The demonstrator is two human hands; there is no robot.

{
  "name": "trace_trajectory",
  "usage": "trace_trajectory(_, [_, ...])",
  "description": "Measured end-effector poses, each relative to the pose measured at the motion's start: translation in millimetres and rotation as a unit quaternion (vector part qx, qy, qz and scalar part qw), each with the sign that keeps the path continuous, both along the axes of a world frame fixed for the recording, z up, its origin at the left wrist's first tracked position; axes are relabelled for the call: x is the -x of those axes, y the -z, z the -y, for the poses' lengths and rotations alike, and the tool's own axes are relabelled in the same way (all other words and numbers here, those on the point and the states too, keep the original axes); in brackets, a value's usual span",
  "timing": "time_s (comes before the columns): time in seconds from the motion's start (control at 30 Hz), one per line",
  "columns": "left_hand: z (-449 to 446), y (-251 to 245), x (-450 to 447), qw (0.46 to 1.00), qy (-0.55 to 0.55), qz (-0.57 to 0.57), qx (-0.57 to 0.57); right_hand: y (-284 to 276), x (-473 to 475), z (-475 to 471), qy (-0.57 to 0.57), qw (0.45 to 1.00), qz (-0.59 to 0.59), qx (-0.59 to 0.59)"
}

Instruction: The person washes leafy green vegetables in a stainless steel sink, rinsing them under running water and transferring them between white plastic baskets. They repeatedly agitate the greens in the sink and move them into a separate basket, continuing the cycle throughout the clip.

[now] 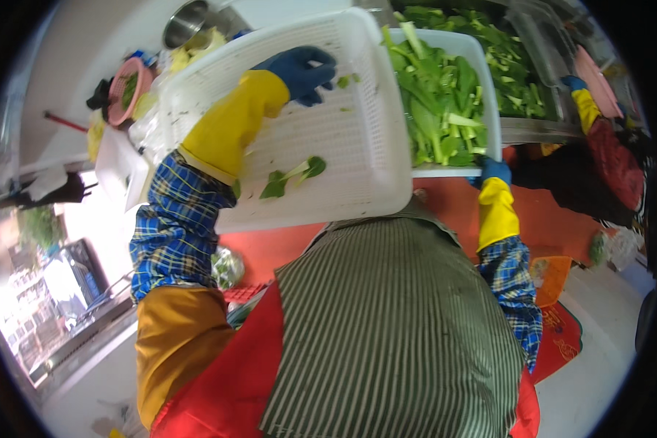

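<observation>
My left hand (304, 74), in a blue and yellow rubber glove, hovers over a large white perforated plastic basket (301, 126) with its fingers curled and nothing visible in them. Small scraps of leaf lie near its fingertips, and a leafy green sprig (293, 176) rests lower in the basket. On the right, my right hand (494, 171), gloved alike, is at the near right corner of a pale plastic tub (490, 98) filled with cut leafy greens (435, 104). Its fingers are partly hidden at the tub's corner; they seem to grip the rim.
Beyond the tub, a metal sink (542, 127) holds more greens. A co-worker's gloved hand (577, 90) is at a pink basket (597, 82) on the right. A pink colander (126, 93), a steel pot (185, 27) and a white container (121, 164) stand at the left.
</observation>
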State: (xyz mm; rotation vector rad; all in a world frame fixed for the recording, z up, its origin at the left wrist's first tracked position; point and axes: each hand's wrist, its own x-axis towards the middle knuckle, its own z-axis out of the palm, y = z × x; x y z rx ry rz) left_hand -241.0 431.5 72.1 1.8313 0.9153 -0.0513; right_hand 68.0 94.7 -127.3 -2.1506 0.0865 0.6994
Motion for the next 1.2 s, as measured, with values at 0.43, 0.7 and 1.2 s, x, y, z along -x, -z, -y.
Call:
trace_trajectory(0.43, [6.7,98.1,216.5,0.865,0.071,-0.457,-0.194,3.5,1.3,2.5,0.095,0.986,-0.069,-0.117])
trace_trajectory(0.7, [66.5,76.0,160.5,0.946,0.056,-0.293,-0.126,-0.2,-4.5,3.6,0.052,0.996,-0.033,-0.065])
trace_trajectory(1.2, [53.9,75.1,112.0,0.943,0.111,-0.278,-0.146,-14.7,4.2,0.6,0.069,0.990,-0.065,-0.101])
